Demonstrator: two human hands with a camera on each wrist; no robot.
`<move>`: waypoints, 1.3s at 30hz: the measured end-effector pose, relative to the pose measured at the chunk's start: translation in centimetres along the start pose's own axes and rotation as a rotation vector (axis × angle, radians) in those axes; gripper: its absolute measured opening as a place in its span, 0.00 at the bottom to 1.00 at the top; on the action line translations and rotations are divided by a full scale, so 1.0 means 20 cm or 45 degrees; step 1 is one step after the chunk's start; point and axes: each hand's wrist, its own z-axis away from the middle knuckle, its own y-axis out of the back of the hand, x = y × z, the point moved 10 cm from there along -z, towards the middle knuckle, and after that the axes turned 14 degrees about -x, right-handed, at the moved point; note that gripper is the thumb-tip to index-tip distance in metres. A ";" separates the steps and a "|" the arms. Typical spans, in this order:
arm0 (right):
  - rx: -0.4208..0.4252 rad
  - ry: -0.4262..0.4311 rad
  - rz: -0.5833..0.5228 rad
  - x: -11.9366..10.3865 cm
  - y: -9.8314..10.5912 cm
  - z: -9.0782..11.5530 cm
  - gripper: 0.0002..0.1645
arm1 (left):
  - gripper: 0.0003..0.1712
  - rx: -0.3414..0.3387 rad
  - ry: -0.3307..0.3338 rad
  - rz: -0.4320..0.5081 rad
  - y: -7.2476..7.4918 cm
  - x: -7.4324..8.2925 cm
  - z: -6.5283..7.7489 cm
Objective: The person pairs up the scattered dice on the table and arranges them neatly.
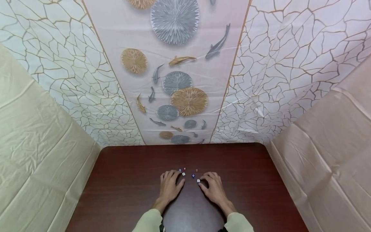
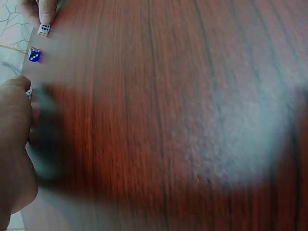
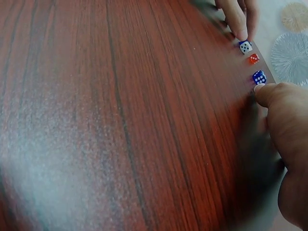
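Observation:
Six small dice lie in a loose group on the dark wooden table. My left hand rests on the left, its index fingertip against or beside a white die and a blue die; the thumb stands apart from them. A red die sits just beyond. On the other side, my right hand holds a second white die at the tips of thumb and index finger. Another blue die and a second red die lie between the hands, untouched.
Behind the table hangs a patterned cloth with fish and round leaf shapes. Plain beige cloth walls stand at the left and right. Glare brightens the tabletop near the person.

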 end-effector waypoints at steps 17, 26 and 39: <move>0.054 0.012 -0.009 0.01 -0.01 -0.01 0.13 | 0.17 0.016 0.104 0.025 0.00 0.01 -0.04; 0.059 0.018 -0.025 0.01 -0.01 -0.01 0.12 | 0.15 0.047 0.107 0.045 0.00 0.01 -0.04; 0.082 0.026 -0.036 0.01 0.00 0.00 0.11 | 0.13 0.097 0.086 0.100 0.00 0.02 -0.04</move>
